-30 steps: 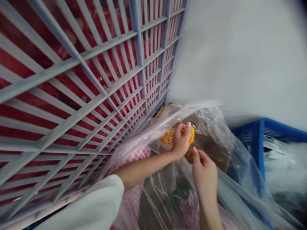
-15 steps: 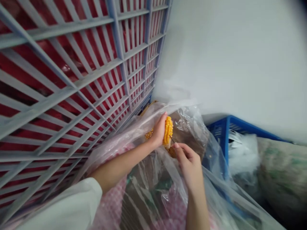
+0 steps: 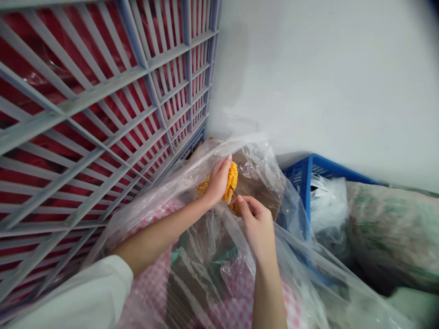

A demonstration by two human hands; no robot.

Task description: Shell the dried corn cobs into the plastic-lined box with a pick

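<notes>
An ear of yellow corn point(image 3: 232, 178) stands nearly upright, tilted a little, in my left hand point(image 3: 218, 182), whose fingers are wrapped round its far side. Pinched in my right hand point(image 3: 255, 219) is a thin dark pointed tool point(image 3: 233, 191); its tip meets the kernels on the corn's lower right side. The tool's handle end is hidden by my fingers. Under both hands spreads a clear plastic bag point(image 3: 219, 246). Loose corn kernels point(image 3: 203, 186) lie inside it, left of my left hand and below the ear.
A pale slatted plastic crate point(image 3: 147, 73) with red material behind its bars rises along the left. Ahead is a white wall point(image 3: 308, 82). On the right, a blue crate point(image 3: 307, 196) holds white plastic bags point(image 3: 331, 205), and a stuffed woven sack point(image 3: 391, 228) lies beside it.
The whole view has shifted, so hands, corn and crates appear further left and slightly higher. Both hands keep their hold, and the tool's tip stays against the corn.
</notes>
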